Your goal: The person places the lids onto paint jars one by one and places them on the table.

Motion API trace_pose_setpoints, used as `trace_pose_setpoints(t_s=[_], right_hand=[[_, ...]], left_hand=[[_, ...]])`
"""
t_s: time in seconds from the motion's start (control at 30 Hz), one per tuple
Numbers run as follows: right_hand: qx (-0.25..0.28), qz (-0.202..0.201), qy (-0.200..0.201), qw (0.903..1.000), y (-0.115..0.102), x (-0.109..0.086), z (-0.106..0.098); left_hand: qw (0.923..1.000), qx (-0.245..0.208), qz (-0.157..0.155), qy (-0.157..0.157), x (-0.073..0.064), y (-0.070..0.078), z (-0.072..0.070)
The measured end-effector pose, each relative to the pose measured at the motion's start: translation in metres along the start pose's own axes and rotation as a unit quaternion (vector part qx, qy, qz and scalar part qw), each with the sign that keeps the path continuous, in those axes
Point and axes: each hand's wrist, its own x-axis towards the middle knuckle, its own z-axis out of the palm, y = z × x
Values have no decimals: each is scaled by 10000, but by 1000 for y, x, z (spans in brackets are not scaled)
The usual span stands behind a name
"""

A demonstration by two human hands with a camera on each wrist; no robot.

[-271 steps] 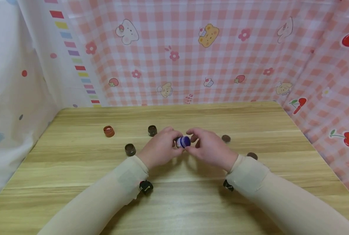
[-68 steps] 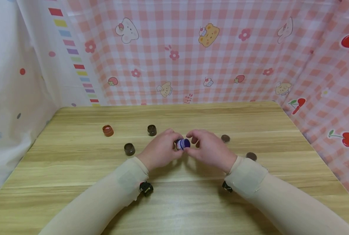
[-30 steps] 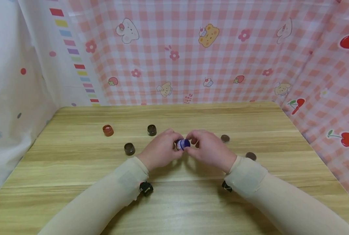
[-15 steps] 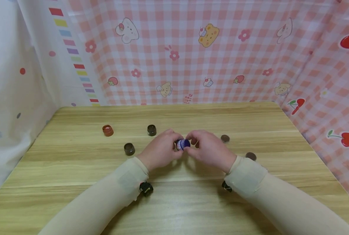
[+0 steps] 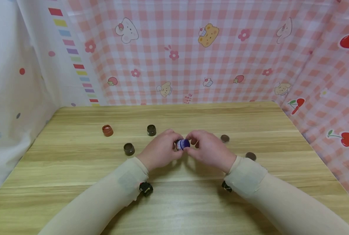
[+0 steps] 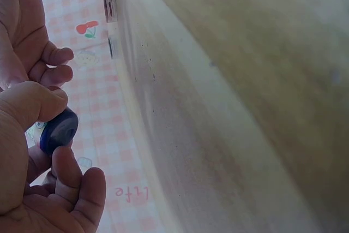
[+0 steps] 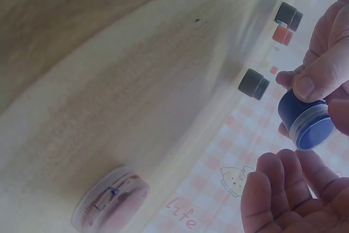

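In the head view my left hand (image 5: 159,148) grips a small blue paint jar (image 5: 181,145) tilted on its side, its top turned toward the right. The right wrist view shows the left thumb (image 7: 312,84) pressed on the jar's blue body, below a clear ribbed lid (image 7: 312,129). My right hand (image 5: 209,150) is at the lid end with fingers loosely curved. Its thumb tip lies right at the lid's edge, while its other fingers (image 7: 292,186) stand a little apart from it. In the left wrist view the jar's dark blue base (image 6: 61,130) shows between left thumb and fingers.
Left on the wooden table (image 5: 174,209) stand an orange-red jar (image 5: 107,131) and two dark jars, one farther back (image 5: 151,130), one nearer (image 5: 128,149). Two brownish lids lie on the right, one farther (image 5: 225,138), one nearer (image 5: 250,156), by the right sleeve. Patterned cloth (image 5: 174,65) hangs behind.
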Motion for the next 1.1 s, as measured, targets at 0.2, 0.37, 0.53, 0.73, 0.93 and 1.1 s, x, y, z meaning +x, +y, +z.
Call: trace_pose_setpoints(t_s=[0.2, 0.37, 0.53, 0.73, 0.93, 1.1], right_hand=[[50, -6, -45, 10000, 0, 0, 0], [41, 53, -54, 10000, 0, 0, 0], [31, 119, -77, 9999, -1, 0, 0], [116, 16, -94, 9999, -2, -1, -1], [29, 66, -93, 9999, -2, 0, 0], [9, 45, -126, 9999, 0, 0, -2]], left_hand=[[10000, 17, 23, -5, 1, 0, 0], [10000, 34, 57, 15, 1, 0, 1], [10000, 27, 61, 9, 1, 0, 0], [10000, -11, 50, 2, 1, 0, 2], [10000, 36, 68, -3, 2, 0, 2], [10000, 17, 40, -16, 1, 1, 1]])
